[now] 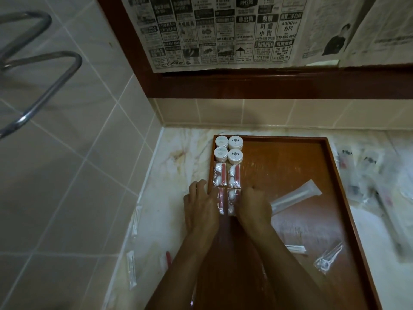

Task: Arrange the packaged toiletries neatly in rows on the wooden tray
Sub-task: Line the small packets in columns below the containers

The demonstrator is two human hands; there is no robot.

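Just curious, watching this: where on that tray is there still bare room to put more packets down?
The wooden tray is bare at its far right, beyond the long tube packet. The left strip is crowded: round tubs, packets and both hands.

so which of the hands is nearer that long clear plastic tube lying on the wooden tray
Right. The right hand sits just left of the long clear plastic tube, almost at its near end. The left hand is farther left, at the wooden tray edge.
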